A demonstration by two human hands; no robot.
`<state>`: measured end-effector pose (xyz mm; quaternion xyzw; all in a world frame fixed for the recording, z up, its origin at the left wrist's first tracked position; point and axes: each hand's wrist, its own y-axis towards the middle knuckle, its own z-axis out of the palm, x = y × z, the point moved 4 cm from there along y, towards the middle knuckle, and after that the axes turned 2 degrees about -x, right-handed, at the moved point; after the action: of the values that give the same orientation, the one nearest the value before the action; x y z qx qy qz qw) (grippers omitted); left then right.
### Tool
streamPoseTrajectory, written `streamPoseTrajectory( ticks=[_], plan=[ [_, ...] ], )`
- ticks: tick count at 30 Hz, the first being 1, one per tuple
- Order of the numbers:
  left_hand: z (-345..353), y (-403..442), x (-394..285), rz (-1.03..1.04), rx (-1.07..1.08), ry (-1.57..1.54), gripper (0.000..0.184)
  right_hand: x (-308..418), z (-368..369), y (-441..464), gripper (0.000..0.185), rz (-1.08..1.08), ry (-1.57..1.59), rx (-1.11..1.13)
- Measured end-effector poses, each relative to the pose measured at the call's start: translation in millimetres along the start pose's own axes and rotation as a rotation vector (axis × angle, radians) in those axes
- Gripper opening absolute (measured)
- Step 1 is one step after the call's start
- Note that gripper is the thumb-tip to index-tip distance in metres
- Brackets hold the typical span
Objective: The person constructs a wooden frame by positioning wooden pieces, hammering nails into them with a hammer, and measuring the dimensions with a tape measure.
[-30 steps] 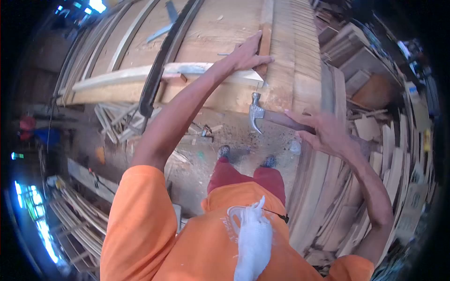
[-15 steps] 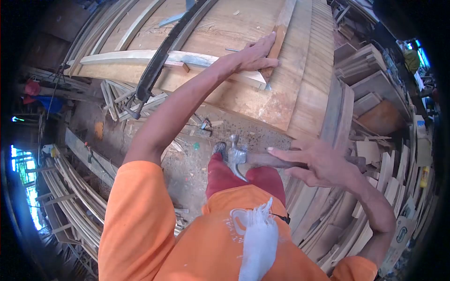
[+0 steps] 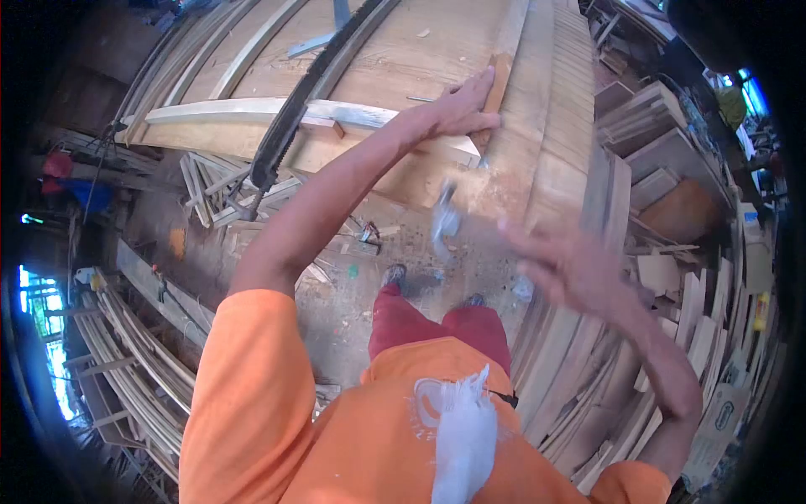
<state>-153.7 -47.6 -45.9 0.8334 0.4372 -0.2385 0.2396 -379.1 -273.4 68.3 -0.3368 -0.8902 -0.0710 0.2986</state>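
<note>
- The left hand [image 3: 460, 109], upper centre of the frame, lies over the right end of a pale bar [image 3: 357, 114]; its thumb stands apart from its fingers, which rest along a brown strip [image 3: 499, 82]
- The right hand [image 3: 575, 265], right of centre, is closed round the handle of a hammer [image 3: 446, 220]; hand and hammer are both blurred
- The hammer's head is near the centre of the frame, below the pale bar's right end and apart from it
- A thin metal rod [image 3: 420, 100] lies just left of the left hand's fingers, on the wide panel [image 3: 386, 59] that fills the top of the frame
- A dark clamp [image 3: 290, 122] slants down from the top centre across the pale bar; a small block [image 3: 325, 127] sits just to its right, against the bar's lower edge
- A blue-grey metal piece [image 3: 311, 45] lies on the panel at upper left of centre
- Stacked boards [image 3: 663, 336] fill the lower right; long slats [image 3: 126, 361] lie at lower left
</note>
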Motion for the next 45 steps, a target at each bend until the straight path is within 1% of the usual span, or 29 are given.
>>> streamPoseTrajectory(
  ticks=[1,2,4,5,8,9,11,12,13,15,17,19,23,25,26,28,29,30,33,35,36,37,38,39,41,42,43,44,45],
  plan=[
    [6.5,-5.0,-1.2,0.011,0.005,0.013,0.114,16.1,7.7,-8.0,0.062,-0.087,0.005,0.037],
    [8.4,-5.6,-1.2,0.012,0.01,0.012,0.114,17.8,8.1,-8.1,0.062,-0.083,0.008,0.034],
    [5.7,-5.9,-3.8,0.002,0.022,0.022,0.114,24.1,15.3,-8.2,0.062,-0.181,0.206,0.234],
    [3.7,-5.2,-5.1,0.005,0.023,0.024,0.114,21.3,15.1,-7.3,0.062,-0.18,0.205,0.23],
    [-3.8,-3.1,-6.5,0.047,-0.005,0.017,0.113,-3.5,3.9,0.9,0.059,0.012,-0.131,0.06],
    [-8.5,-4.0,-10.3,0.017,0.013,0.042,0.112,3.6,3.7,2.7,0.059,0.002,-0.134,0.063],
    [0.0,-6.2,-12.5,-0.005,0.053,0.053,0.11,36.3,16.6,-12.4,0.057,-0.196,0.219,0.281],
    [2.3,-7.4,-11.6,0.009,0.046,0.043,0.11,33.0,16.2,-10.4,0.059,-0.189,0.302,0.353],
    [3.0,-7.9,-11.1,0.022,0.035,0.035,0.111,14.3,16.7,-5.0,0.059,-0.185,0.302,0.348],
    [2.9,-7.9,-10.3,0.008,0.041,0.022,0.11,-25.7,0.3,12.0,0.06,0.044,0.237,-0.143],
    [-6.7,-0.2,-8.5,0.001,0.028,0.024,0.11,-12.3,-8.7,10.7,0.06,0.016,0.095,-0.11],
    [2.8,-8.4,-10.9,0.006,0.033,0.001,0.112,27.9,12.5,-11.6,0.061,-0.159,0.212,0.132],
    [2.5,-7.6,-14.3,-0.021,0.029,0.034,0.11,-4.3,6.6,-4.2,0.059,-0.137,0.338,0.161],
    [0.7,-6.0,-13.9,-0.039,0.066,0.014,0.108,-18.0,-7.0,3.6,0.061,0.148,-0.111,0.179],
    [-8.4,-2.8,-9.5,-0.045,0.049,0.025,0.108,-11.6,-8.6,5.9,0.061,0.13,-0.123,0.179],
    [3.3,-6.2,-9.5,0.011,0.047,0.049,0.109,29.5,9.6,-14.5,0.059,-0.078,0.214,0.291],
    [1.4,-4.4,-10.6,0.019,0.048,0.053,0.109,18.2,13.9,-14.4,0.059,-0.076,0.212,0.283],
    [-0.2,-8.7,-16.4,0.0,0.062,0.042,0.109,-0.3,18.8,-13.9,0.059,-0.116,0.313,0.157],
    [8.3,-13.7,-20.2,-0.023,0.058,0.023,0.111,-17.6,-1.0,-3.7,0.061,0.108,0.245,-0.071],
    [-4.3,-5.3,-10.3,-0.032,0.019,0.04,0.114,3.0,-2.6,-15.0,0.061,0.05,0.023,-0.025],
    [3.4,-13.5,-12.5,-0.032,0.058,0.029,0.112,15.2,11.3,-28.5,0.06,-0.021,0.212,-0.013],
    [-6.9,-10.9,-21.0,-0.016,0.075,0.037,0.109,23.2,17.0,-36.5,0.06,-0.02,0.209,-0.017],
    [-18.7,-8.6,-28.3,-0.031,0.143,-0.109,0.11,32.2,25.9,-45.6,0.062,0.022,0.297,0.073],
    [-20.5,-11.7,-29.9,-0.026,0.143,-0.108,0.11,41.1,35.8,-55.4,0.064,0.064,0.386,0.164],
    [-33.2,-19.6,-17.8,-0.318,-0.136,-0.507,0.109,39.0,58.7,-74.4,0.066,0.136,0.432,0.076],
    [-35.4,-20.6,-17.0,-0.317,-0.133,-0.505,0.109,35.3,71.4,-84.6,0.067,0.208,0.482,-0.008],
    [-40.7,-21.1,-14.0,-0.334,-0.253,-0.553,0.11,38.5,84.5,-94.3,0.067,0.209,0.483,-0.011],
    [-45.2,-22.6,-10.6,-0.35,-0.372,-0.601,0.11,37.8,95.7,-106.1,0.069,0.347,0.607,-0.111],
    [-45.2,-23.2,-9.0,-0.348,-0.365,-0.604,0.11,39.8,107.4,-118.1,0.071,0.489,0.73,-0.214]
  ],
)
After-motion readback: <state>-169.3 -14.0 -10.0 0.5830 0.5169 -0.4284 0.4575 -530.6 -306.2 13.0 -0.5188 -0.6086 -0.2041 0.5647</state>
